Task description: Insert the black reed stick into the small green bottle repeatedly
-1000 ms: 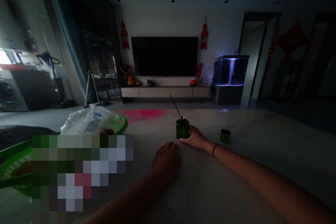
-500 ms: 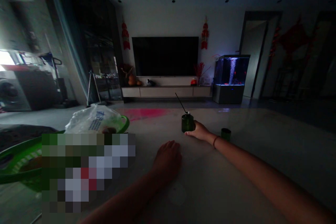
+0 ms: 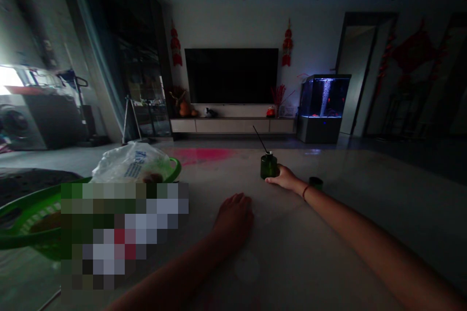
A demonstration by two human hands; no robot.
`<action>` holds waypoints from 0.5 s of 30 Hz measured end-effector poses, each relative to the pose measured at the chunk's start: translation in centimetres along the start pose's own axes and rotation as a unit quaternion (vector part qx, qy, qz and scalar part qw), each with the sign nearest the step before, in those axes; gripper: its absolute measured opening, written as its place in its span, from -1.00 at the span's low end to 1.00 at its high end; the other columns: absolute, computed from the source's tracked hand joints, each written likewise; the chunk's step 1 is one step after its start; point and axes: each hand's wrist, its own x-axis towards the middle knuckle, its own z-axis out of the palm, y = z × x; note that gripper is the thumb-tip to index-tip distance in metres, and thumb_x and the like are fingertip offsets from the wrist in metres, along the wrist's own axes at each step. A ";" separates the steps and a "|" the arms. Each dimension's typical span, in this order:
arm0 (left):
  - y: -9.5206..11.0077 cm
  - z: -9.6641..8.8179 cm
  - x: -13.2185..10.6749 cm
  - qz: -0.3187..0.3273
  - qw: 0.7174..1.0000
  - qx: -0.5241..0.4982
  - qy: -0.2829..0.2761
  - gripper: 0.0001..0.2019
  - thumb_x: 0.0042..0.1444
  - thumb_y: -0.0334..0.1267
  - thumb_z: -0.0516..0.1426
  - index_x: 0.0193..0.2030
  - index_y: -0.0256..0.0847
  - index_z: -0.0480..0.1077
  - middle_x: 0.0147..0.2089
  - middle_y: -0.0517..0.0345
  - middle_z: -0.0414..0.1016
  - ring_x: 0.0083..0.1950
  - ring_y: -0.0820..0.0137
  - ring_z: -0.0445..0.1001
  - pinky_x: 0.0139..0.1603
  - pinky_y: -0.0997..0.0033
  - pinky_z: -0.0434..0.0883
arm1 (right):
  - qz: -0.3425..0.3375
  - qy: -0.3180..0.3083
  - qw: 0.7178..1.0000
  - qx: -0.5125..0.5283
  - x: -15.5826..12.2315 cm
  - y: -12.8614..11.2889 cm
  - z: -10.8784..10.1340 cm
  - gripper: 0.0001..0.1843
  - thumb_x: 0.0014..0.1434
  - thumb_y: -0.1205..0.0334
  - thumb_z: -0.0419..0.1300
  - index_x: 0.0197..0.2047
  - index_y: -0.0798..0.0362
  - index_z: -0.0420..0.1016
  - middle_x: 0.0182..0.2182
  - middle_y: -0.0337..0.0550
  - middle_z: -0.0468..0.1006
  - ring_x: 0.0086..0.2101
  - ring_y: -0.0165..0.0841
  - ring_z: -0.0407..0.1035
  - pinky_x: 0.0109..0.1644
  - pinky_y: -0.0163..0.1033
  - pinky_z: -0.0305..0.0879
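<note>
The right hand [image 3: 286, 178] is closed round the right side of a green bottle [image 3: 269, 167], its thumb across the front near the base and its fingers hidden behind. The bottle is upright near the far edge of the tabletop [image 3: 386, 180], about midway along it; whether its base touches the surface cannot be told. A thin dark stick [image 3: 260, 138] slants up and leftward out of the white neck [image 3: 269, 153].

The left hand [image 3: 235, 216] lies back down on the tabletop, nearer the near edge than the bottle and well apart from it. Its fingers are together and bent; whether anything is under them cannot be told.

A dark green cap [image 3: 315, 182] sits toward the tabletop's far right corner, partly hidden by the right forearm. By the left edge is a green basket [image 3: 176, 167] with a clear bag [image 3: 126, 164] in it, the near part blurred out.
</note>
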 end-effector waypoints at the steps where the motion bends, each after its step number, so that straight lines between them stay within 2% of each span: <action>1: 0.1 -0.1 0.0 -0.004 1.000 -0.001 -0.002 -0.62 0.10 -0.29 -0.15 0.04 -0.27 0.21 0.14 -0.05 0.20 0.16 0.30 0.14 0.17 0.26 0.03 | 0.000 0.000 1.000 0.002 -0.1 0.0 0.0 -0.48 -0.28 0.16 0.33 -0.18 0.09 0.35 -0.26 -0.12 0.49 -0.26 -0.30 0.37 -0.20 -0.23 0.25; 4: 0.2 -0.3 0.0 -0.013 1.000 -0.001 -0.012 -0.62 0.10 -0.28 -0.15 0.05 -0.25 0.22 0.14 -0.01 0.20 0.16 0.31 0.14 0.18 0.27 0.03 | -0.003 0.006 1.000 0.002 -0.3 0.0 0.1 -0.48 -0.27 0.15 0.32 -0.19 0.10 0.33 -0.25 -0.11 0.48 -0.25 -0.31 0.37 -0.21 -0.25 0.25; 7: 0.2 -0.3 0.0 -0.015 1.000 -0.002 -0.011 -0.61 0.10 -0.28 -0.15 0.06 -0.24 0.21 0.15 0.00 0.19 0.17 0.31 0.13 0.18 0.27 0.02 | 0.006 0.021 1.000 -0.016 -0.5 -0.4 0.3 -0.43 -0.28 0.05 0.31 -0.18 0.10 0.30 -0.24 -0.08 0.46 -0.24 -0.30 0.37 -0.22 -0.25 0.25; 11: 0.0 0.0 0.0 0.001 1.000 0.007 -0.001 -0.61 0.10 -0.29 -0.16 0.05 -0.28 0.21 0.13 -0.04 0.21 0.15 0.29 0.15 0.16 0.26 0.04 | 0.053 0.071 0.994 -0.072 -0.7 -1.8 0.9 -0.31 -0.32 -0.15 0.25 -0.16 0.10 0.25 -0.25 0.00 0.45 -0.25 -0.22 0.37 -0.26 -0.21 0.26; 15: 0.0 0.1 0.0 0.011 1.000 0.011 0.000 -0.62 0.11 -0.30 -0.17 0.04 -0.28 0.21 0.12 -0.06 0.23 0.14 0.30 0.16 0.16 0.25 0.04 | 0.065 0.122 0.984 -0.111 -1.1 -2.9 1.5 -0.27 -0.32 -0.17 0.24 -0.16 0.13 0.21 -0.23 0.10 0.42 -0.22 -0.16 0.37 -0.26 -0.18 0.27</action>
